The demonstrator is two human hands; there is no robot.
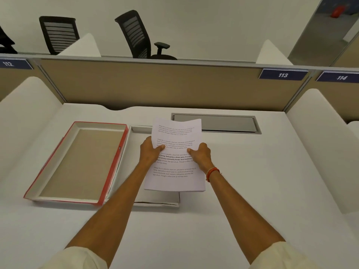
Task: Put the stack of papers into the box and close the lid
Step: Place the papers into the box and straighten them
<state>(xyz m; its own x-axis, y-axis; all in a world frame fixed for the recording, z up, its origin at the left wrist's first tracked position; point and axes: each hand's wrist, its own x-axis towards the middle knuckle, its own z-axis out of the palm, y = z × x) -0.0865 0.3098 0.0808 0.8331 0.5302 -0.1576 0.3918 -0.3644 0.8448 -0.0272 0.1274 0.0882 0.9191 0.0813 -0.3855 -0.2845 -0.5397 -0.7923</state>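
I hold a stack of printed white papers [175,136] above the desk, tilted toward me. My left hand [150,150] grips its left edge and my right hand [200,155] grips its right edge, thumbs on top. Under the papers lies the white box base [157,200], mostly hidden by the sheets and my left arm. Its red-edged lid [77,164] lies open flat to the left, inner beige lining facing up.
A white desk [252,181] with raised white side dividers. A grey cable hatch [223,124] sits behind the papers. A beige partition [155,84] with number plates closes off the back; black office chairs stand beyond it.
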